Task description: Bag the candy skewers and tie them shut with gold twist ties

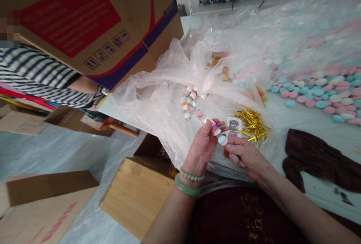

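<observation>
Head view: my left hand (200, 147) grips a printed packet (215, 128), my right hand (246, 154) pinches a pink-and-blue candy (222, 140) just beside it; light, steady pressure should avoid crushing either.

Left grip (200, 147) holds seemingly wrapped candy (214, 128).

A green bangle (187, 188), pale beaded bracelet (192, 176) and dark maroon garment (222, 215) (gold-lettered) are worn.
</observation>
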The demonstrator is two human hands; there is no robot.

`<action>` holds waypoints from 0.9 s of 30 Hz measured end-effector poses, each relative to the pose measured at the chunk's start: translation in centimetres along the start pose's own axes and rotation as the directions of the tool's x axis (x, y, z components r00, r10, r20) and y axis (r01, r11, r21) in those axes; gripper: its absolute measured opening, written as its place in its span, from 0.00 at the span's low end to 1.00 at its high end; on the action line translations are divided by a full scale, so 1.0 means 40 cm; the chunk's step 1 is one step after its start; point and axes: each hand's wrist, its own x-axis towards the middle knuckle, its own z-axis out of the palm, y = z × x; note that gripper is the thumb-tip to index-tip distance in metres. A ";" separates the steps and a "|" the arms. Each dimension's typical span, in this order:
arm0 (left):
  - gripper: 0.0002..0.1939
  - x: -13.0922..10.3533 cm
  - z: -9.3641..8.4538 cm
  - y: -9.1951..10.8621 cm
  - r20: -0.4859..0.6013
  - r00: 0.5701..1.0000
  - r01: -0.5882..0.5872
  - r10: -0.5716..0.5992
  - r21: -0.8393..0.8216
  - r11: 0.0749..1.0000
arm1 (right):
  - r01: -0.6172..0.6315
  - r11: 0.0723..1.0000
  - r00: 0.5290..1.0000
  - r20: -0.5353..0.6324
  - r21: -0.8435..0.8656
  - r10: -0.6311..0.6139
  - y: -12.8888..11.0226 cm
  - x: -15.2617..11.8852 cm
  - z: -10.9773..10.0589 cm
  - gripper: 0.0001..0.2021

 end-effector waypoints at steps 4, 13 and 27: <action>0.16 -0.002 0.004 -0.016 0.047 0.999 0.018 -0.020 0.036 0.999 | -0.065 0.989 0.992 0.116 0.130 0.050 -0.002 0.003 -0.016 0.12; 0.15 0.005 -0.001 -0.006 0.030 0.995 0.088 -0.091 0.082 0.993 | -0.047 0.973 0.989 0.145 0.227 0.014 -0.009 0.018 0.000 0.12; 0.09 0.016 0.005 0.044 -0.119 0.992 -0.059 0.042 -0.144 0.988 | 0.331 0.649 0.823 -0.126 -0.685 -0.554 -0.003 -0.003 -0.009 0.07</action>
